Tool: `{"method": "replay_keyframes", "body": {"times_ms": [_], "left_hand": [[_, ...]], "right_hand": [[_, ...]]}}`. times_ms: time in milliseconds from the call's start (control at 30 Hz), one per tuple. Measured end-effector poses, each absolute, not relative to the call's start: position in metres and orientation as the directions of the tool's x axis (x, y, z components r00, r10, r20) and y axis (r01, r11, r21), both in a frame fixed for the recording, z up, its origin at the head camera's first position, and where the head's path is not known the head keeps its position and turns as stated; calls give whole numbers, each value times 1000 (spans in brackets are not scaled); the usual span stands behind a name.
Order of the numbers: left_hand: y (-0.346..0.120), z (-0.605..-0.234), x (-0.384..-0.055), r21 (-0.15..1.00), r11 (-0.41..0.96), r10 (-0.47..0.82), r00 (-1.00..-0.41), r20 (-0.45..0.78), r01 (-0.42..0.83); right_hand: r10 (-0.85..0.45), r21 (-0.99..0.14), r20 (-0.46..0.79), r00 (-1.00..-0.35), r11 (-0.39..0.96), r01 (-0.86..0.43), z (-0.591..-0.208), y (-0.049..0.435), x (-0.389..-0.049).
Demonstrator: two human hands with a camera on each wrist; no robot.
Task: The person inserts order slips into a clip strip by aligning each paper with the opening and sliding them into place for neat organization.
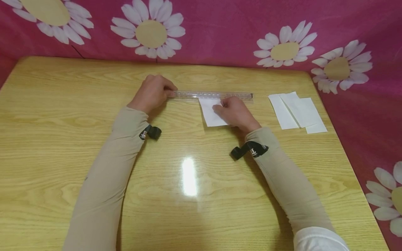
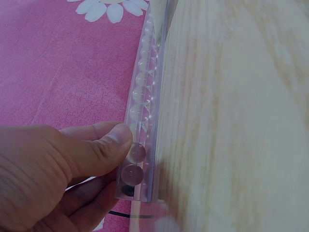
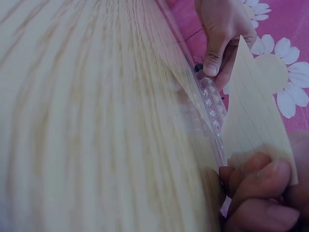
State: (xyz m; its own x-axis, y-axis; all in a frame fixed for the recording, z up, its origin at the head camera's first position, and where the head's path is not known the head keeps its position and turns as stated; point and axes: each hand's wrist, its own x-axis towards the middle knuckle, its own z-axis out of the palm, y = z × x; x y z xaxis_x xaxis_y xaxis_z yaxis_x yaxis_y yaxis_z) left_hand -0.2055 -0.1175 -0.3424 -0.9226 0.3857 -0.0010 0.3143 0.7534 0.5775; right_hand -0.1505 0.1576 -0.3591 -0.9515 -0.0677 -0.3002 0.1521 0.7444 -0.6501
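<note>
A long, narrow clear plastic case (image 1: 188, 94) with a row of clear round beads or balls inside lies across the far part of the table. My left hand (image 1: 151, 92) pinches its left end between thumb and fingers, and the balls (image 2: 132, 175) show beside the thumb in the left wrist view. In my right hand (image 1: 237, 113) is a small white sheet of paper (image 1: 211, 113), gripped at its right side. The paper's far edge meets the near side of the case, toward its right half. From the right wrist, the paper (image 3: 253, 111) looks slightly curved, with curled fingers against its lower part.
Several white paper pieces (image 1: 296, 111) lie overlapping at the right of the wooden table (image 1: 194, 216). A pink cloth with white daisies (image 1: 216, 31) hangs behind the table and along its right edge. Black camera straps (image 1: 259, 149) sit on both wrists.
</note>
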Motion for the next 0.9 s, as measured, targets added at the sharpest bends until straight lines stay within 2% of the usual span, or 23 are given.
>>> {"method": "replay_keyframes", "body": {"times_ms": [900], "left_hand": [[-117, -341, -206, 573, 760, 384, -923, -14, 307]], "right_hand": [[-69, -658, -307, -949, 736, 160, -359, 149, -152]]}}
